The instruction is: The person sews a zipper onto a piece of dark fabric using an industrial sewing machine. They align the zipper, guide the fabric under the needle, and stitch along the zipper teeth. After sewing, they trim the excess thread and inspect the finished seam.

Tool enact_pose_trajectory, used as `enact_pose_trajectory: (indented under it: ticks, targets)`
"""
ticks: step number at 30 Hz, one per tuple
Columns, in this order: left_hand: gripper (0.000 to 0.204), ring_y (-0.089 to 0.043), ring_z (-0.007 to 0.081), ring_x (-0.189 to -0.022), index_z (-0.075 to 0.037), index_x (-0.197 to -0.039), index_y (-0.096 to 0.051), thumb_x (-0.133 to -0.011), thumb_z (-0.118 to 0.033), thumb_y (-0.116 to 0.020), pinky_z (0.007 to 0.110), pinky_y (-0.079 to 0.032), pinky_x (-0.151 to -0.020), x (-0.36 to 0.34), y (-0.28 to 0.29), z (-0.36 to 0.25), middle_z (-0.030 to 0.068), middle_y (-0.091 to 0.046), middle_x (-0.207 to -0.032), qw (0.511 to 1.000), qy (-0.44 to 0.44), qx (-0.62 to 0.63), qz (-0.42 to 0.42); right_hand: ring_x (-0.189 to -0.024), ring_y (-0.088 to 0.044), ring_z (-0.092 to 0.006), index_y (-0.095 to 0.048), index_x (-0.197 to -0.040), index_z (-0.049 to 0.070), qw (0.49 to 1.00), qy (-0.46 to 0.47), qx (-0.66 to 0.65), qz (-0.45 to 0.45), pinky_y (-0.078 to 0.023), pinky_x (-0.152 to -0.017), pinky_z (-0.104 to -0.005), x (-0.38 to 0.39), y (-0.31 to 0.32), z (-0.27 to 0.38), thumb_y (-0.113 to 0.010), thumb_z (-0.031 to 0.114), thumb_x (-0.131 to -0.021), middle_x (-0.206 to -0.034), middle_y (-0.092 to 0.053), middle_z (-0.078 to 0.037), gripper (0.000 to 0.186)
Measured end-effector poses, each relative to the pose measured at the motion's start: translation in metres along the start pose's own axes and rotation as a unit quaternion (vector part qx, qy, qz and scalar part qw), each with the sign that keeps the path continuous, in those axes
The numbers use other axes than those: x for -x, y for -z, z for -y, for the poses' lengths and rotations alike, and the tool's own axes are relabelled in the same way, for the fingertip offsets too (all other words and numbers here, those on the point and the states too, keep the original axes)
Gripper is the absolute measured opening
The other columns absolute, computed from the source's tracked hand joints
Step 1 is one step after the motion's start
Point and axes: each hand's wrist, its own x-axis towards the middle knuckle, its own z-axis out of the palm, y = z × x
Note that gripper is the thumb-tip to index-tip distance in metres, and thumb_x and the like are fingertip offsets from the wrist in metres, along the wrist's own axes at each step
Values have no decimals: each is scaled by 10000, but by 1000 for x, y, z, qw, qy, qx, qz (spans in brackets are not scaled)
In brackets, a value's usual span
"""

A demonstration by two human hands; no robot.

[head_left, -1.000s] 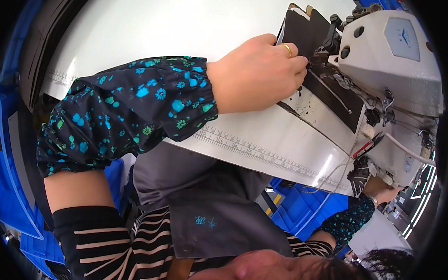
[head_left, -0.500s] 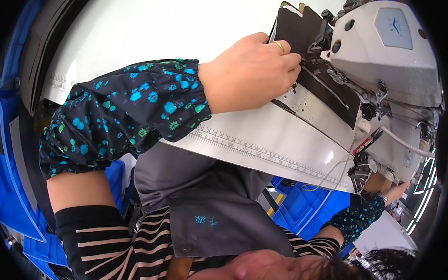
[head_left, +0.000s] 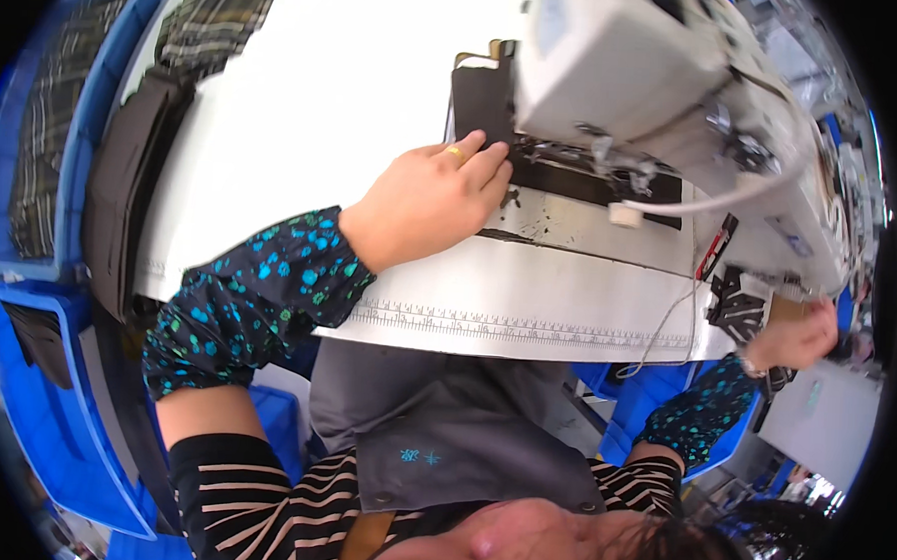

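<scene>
My left hand [head_left: 437,194], a ring on one finger, lies on a dark flat cloth piece [head_left: 482,96] beside the sewing machine [head_left: 617,77]. Its fingers stretch forward over the cloth with gaps between them; the thumb is hidden. From there a dark strip [head_left: 588,183] runs rightward under the machine head, whose housing covers the stitching area. Out at the table's right end, my right hand [head_left: 794,337] has its fingers curled beside a bundle of black strips [head_left: 738,303] and a brown piece [head_left: 788,308]. What those fingers grip is too small and blurred to name.
A printed ruler [head_left: 496,327] follows the white table's front edge. A red-and-black tool [head_left: 717,247] and a loose pale cord [head_left: 682,325] lie at right. Folded dark cloth [head_left: 122,191] is stacked at left, beside blue bins [head_left: 67,414] and plaid cloth [head_left: 60,113].
The view has swung, so the machine looks turned and more of the left side shows. My right hand shows more fully at the table's end. My left fingers look straighter on the cloth.
</scene>
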Motion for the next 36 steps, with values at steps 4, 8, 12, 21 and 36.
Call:
enact_pose_trajectory:
  ticks: [4, 8, 12, 21, 36]
  targets:
    - [378, -720, 283, -1145, -29, -1204, -694, -835, -94, -648, 339, -613, -830, -2, -1, 0, 108, -701, -1231, 999, -31, -19, 12, -1067, -672, -365, -716, -1112, 44, 848, 213, -175, 453, -543, -965, -499, 56, -46, 168, -732, 191, -885, -1190, -711, -121, 270]
    - [399, -740, 242, -1063, -38, -1222, -697, -833, -123, -681, 330, -603, -819, -3, 6, 4, 68, -720, -1159, 999, -32, -21, 10, -1238, -586, -340, -699, -1068, 35, 807, 184, -241, 507, -445, -1112, -506, 86, -95, 215, -767, 327, -864, -1150, -674, -123, 363]
    - [363, -739, 232, -1094, -34, -1209, -715, -852, -99, -707, 332, -598, -836, -8, 7, 3, 77, -747, -1184, 999, -47, -19, -13, -1265, -571, -338, -707, -1018, 26, 789, 145, -279, 528, -412, -1136, -503, 100, -105, 216, -755, 348, -871, -1128, -672, -143, 357]
    - [344, -727, 283, -1145, -2, -1186, -717, -847, -57, -719, 373, -602, -898, -10, 9, 6, 108, -752, -1153, 998, -53, 15, 7, -1259, -582, -329, -719, -1008, 25, 784, 159, -285, 527, -397, -1135, -468, 98, -108, 222, -765, 326, -864, -1122, -694, -144, 336]
    - [278, -729, 299, -1009, -15, -1166, -744, -894, -73, -734, 378, -600, -829, -22, 14, -6, 100, -726, -1064, 994, 21, 104, -4, -1236, -629, -300, -727, -1009, 29, 794, 194, -232, 527, -439, -1115, -473, 98, -107, 222, -795, 342, -833, -1138, -729, -137, 366]
